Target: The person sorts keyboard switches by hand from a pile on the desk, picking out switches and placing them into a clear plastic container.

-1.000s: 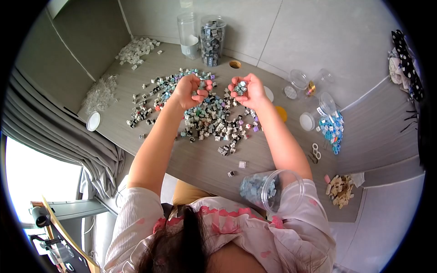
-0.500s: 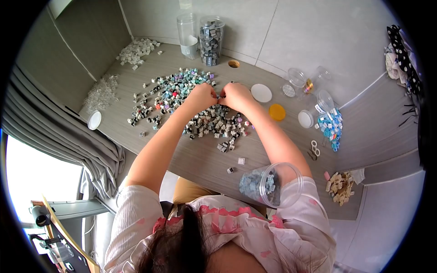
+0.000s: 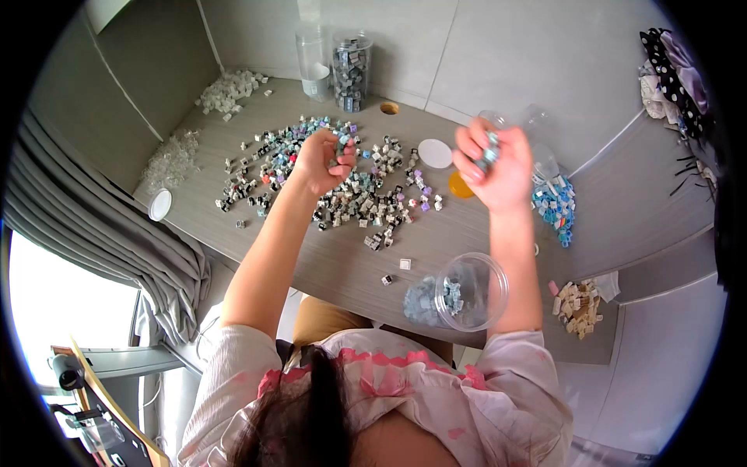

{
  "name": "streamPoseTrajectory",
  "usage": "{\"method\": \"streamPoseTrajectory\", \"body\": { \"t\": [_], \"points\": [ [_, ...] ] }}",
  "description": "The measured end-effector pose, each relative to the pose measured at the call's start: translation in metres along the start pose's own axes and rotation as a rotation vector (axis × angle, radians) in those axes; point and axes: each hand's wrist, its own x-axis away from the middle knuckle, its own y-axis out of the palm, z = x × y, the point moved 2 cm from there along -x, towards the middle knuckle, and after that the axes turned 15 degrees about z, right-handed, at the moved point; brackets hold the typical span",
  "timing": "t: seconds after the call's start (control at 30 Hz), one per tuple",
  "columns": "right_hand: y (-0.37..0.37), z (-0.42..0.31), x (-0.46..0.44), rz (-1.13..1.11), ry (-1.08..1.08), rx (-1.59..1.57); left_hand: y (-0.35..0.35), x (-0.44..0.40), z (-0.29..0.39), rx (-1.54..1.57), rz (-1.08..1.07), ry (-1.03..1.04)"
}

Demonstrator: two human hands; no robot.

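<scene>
A wide pile of keyboard switches [image 3: 366, 204], mostly teal, white and black, is spread over the table. My left hand [image 3: 317, 165] hovers over the pile's middle, its fingers curled around a few teal and dark switches [image 3: 341, 145]. Raised to the right of the pile, my right hand [image 3: 504, 175] has its palm turned up and its fingers bent around several pale teal switches [image 3: 490, 152]. Below my right hand, by the table's front edge, a clear plastic jar [image 3: 498, 274] lies tipped on its side with pale blue switches [image 3: 422, 301] inside.
Two tall clear jars [image 3: 352, 71] stand by the back wall, one full of grey switches. A white lid [image 3: 435, 154] and a yellow lid [image 3: 459, 185] lie right of the pile. Blue pieces [image 3: 554, 208], cream pieces [image 3: 578, 309] and clear pieces [image 3: 173, 161] form smaller heaps.
My hands were together over the pile and have parted. The right hand has moved right and lifted with pale teal switches; the left has shifted slightly left.
</scene>
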Motion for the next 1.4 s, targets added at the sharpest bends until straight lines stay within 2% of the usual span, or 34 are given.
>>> {"method": "streamPoseTrajectory", "body": {
  "t": [0.03, 0.07, 0.2, 0.23, 0.3, 0.33, 0.47, 0.53, 0.6, 0.63, 0.67, 0.77, 0.8, 0.93, 1.07, 1.13, 1.2, 1.23, 1.27, 1.3, 1.37, 1.4],
  "points": [
    [0.013, -0.011, 0.020, -0.039, -0.083, 0.106, 0.001, 0.010, -0.004, 0.217, -0.081, -0.153],
    [0.026, -0.019, 0.041, -0.075, -0.163, 0.209, 0.003, 0.022, -0.009, 0.176, -0.167, -0.127],
    [0.079, -0.022, 0.109, -0.247, -0.465, 1.093, 0.033, 0.074, -0.035, 0.228, 0.028, -0.108],
    [0.089, -0.017, 0.118, -0.278, -0.519, 1.313, 0.038, 0.079, -0.041, 0.261, -0.022, -0.101],
    [0.088, -0.001, 0.129, -0.179, -0.519, 1.564, 0.046, 0.088, -0.051, 0.328, -0.121, -0.084],
    [0.087, 0.002, 0.131, -0.229, -0.608, 1.624, 0.061, 0.105, -0.055, 0.285, -0.243, -0.066],
    [0.080, 0.007, 0.141, -0.254, -0.753, 1.476, 0.115, 0.180, -0.085, -0.117, -0.311, 0.183],
    [0.075, 0.009, 0.146, -0.237, -0.822, 1.438, 0.132, 0.192, -0.099, -0.467, -0.478, 0.411],
    [0.064, 0.005, 0.154, -0.195, -0.829, 1.336, 0.146, 0.201, -0.114, -0.738, -0.503, 0.999],
    [0.059, 0.000, 0.158, -0.174, -0.830, 1.285, 0.146, 0.201, -0.122, -0.782, -0.531, 1.206],
    [0.056, -0.004, 0.162, -0.171, -0.869, 1.296, 0.146, 0.204, -0.126, -0.844, -0.517, 1.284],
    [0.039, -0.008, 0.166, -0.148, -1.032, 1.039, 0.142, 0.206, -0.134, -1.060, -0.485, 1.420],
    [0.031, -0.007, 0.166, -0.103, -1.046, 0.886, 0.140, 0.208, -0.135, -1.121, -0.472, 1.379],
    [0.018, -0.012, 0.157, -0.028, -1.045, 0.547, 0.135, 0.213, -0.144, -1.313, -0.501, 1.605],
    [0.004, -0.012, 0.119, 0.084, -0.879, 0.368, 0.131, 0.217, -0.146, -1.332, -0.494, 1.713],
    [-0.010, -0.006, 0.082, 0.214, -0.640, 0.474, 0.126, 0.217, -0.145, -1.266, -0.520, 1.769],
    [-0.009, 0.018, 0.039, 0.232, -0.510, 0.823, 0.115, 0.217, -0.135, -1.045, -0.559, 1.804],
    [-0.016, 0.037, 0.014, 0.165, -0.535, 1.006, 0.107, 0.216, -0.129, -0.936, -0.577, 1.818],
    [-0.024, 0.056, -0.008, 0.094, -0.558, 1.188, 0.092, 0.208, -0.122, -0.888, -0.472, 1.879],
    [-0.027, 0.068, -0.024, 0.051, -0.445, 1.359, 0.079, 0.197, -0.111, -0.850, -0.356, 1.832],
    [-0.040, 0.100, -0.056, -0.172, -0.762, 1.526, 0.051, 0.162, -0.085, -0.881, -0.056, 1.731],
    [-0.044, 0.111, -0.068, -0.198, -0.703, 1.577, 0.037, 0.144, -0.075, -0.891, 0.148, 1.594]
  ]
}}
